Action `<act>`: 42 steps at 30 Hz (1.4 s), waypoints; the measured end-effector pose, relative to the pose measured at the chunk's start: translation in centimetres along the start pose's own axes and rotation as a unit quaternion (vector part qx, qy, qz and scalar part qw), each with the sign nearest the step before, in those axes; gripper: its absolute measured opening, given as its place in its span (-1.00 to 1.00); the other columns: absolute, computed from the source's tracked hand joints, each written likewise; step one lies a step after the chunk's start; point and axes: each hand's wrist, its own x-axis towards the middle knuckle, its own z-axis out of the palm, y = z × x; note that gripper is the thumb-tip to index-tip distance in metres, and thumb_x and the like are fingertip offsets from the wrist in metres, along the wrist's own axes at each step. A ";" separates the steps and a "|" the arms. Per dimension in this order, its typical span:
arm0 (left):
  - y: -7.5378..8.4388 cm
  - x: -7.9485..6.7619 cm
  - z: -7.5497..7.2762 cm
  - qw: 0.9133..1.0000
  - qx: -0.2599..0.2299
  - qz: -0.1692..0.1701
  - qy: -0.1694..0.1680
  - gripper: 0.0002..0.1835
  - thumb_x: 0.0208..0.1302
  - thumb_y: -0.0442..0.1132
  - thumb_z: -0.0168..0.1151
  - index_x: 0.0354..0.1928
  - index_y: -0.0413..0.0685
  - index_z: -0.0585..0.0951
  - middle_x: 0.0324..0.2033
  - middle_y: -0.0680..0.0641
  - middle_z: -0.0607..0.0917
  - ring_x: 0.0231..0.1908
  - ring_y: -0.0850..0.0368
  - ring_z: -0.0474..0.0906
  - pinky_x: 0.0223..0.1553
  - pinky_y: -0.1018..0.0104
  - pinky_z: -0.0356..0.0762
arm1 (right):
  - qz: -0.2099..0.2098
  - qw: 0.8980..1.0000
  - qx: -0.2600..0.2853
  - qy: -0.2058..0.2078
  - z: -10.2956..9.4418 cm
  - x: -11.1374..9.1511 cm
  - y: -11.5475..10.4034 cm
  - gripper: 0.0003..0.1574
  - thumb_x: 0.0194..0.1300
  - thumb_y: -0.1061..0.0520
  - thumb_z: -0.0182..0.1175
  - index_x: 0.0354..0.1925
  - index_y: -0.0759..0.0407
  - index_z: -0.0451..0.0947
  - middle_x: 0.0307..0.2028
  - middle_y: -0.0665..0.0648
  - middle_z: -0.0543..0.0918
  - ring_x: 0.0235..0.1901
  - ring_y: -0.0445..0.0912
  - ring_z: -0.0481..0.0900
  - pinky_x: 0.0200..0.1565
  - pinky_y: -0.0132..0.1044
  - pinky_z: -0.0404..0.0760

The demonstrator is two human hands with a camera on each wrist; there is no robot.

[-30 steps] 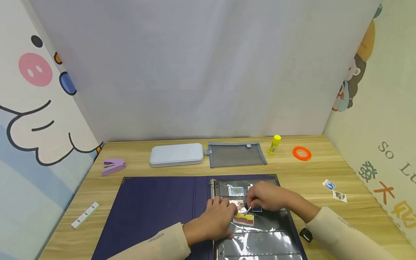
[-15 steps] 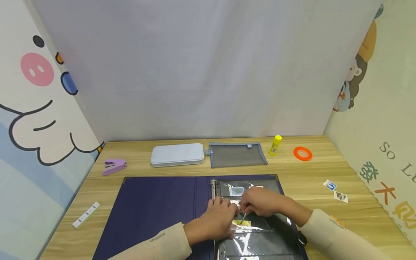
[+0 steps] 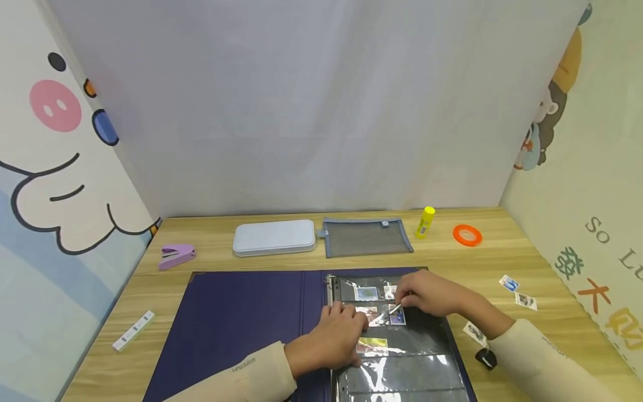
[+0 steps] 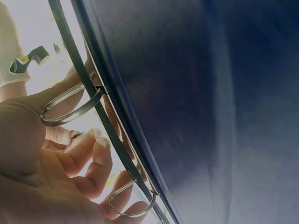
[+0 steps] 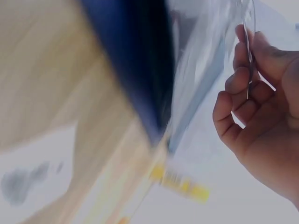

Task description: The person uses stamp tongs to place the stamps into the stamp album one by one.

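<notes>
An open dark blue stamp album lies on the table, its clear pocket page on the right side. My left hand rests on the page's left edge, over the ring spine, fingers relaxed. Between the thumb and fingers of my right hand are slim metal tweezers. Their tips are over the dark blue stamp in the second row; I cannot tell if they touch it. A yellow and red stamp lies in the row below. More stamps show higher up, partly hidden by my hands.
Loose stamps lie to the right, another beside my right sleeve, near a small black object. Along the back are a white case, mesh pouch, glue stick and orange tape roll. A purple stapler stands left.
My right hand first shifts left and down with the tweezers on the yellow and red stamp, which slides slightly down-left, then moves up and right, off it. My left hand stays put.
</notes>
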 end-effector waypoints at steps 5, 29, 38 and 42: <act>0.0 0.0 -0.2 1.000 -0.002 -0.003 -0.008 -0.35 -0.25 0.14 0.54 -0.05 0.21 0.51 -0.13 0.07 0.53 0.01 0.04 0.36 -0.03 0.11 0.28 | 0.048 0.999 0.011 0.023 -2.0 -4.1 3.1 -0.87 0.27 0.21 0.18 -0.36 0.00 0.63 -0.38 -0.15 0.64 -0.37 -0.39 0.45 -0.28 -0.37 0.50; -0.1 0.0 -0.1 1.000 -0.010 0.000 -0.014 -0.36 -0.22 0.14 0.54 -0.03 0.20 0.51 -0.12 0.06 0.53 0.02 0.03 0.35 -0.03 0.08 0.29 | 0.155 0.985 0.071 -0.003 -1.5 -15.8 8.1 -0.86 0.29 0.12 0.16 -0.43 -0.03 0.57 -0.49 -0.23 0.55 -0.47 -0.47 0.32 -0.41 -0.45 0.32; 0.0 0.2 -0.1 1.000 -0.011 0.004 -0.018 -0.36 -0.21 0.14 0.53 -0.03 0.19 0.51 -0.10 0.05 0.54 0.05 0.01 0.36 -0.01 0.05 0.30 | 0.127 0.990 0.044 0.037 -1.3 -15.1 7.7 -0.83 0.30 0.16 0.17 -0.43 -0.08 0.57 -0.48 -0.24 0.56 -0.46 -0.47 0.33 -0.42 -0.44 0.35; 0.0 0.2 0.0 1.000 -0.009 0.003 -0.014 -0.37 -0.22 0.14 0.54 -0.04 0.19 0.52 -0.11 0.05 0.54 0.04 0.01 0.36 -0.03 0.07 0.29 | 0.124 0.990 0.009 0.061 -2.4 -13.6 7.2 -0.85 0.27 0.20 0.19 -0.41 -0.05 0.59 -0.45 -0.19 0.61 -0.43 -0.45 0.37 -0.39 -0.42 0.42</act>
